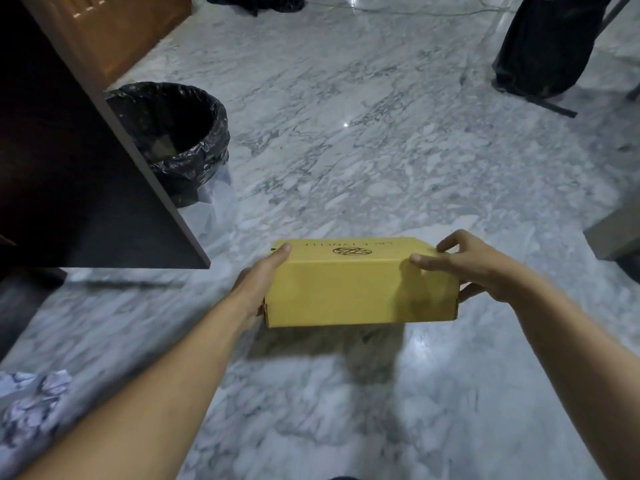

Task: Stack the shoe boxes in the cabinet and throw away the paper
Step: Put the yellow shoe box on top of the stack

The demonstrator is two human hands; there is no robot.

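Note:
A closed yellow cardboard shoe box (353,289) with a dark logo on its lid hangs above the marble floor, held at both ends. My left hand (261,280) grips its left end, thumb on the lid. My right hand (464,268) grips the right end, fingers over the top edge and under the bottom. The dark cabinet (62,161) with its open door stands at the left. A bin (180,140) lined with a black bag sits just behind the door. Crumpled white paper (31,403) lies on the floor at the lower left.
Marble floor (363,140) stretches ahead. A black bag or cloth (540,46) stands at the far right, another dark heap (256,1) at the top. A grey block (616,233) juts in at the right edge. A wooden door (114,32) is behind the cabinet.

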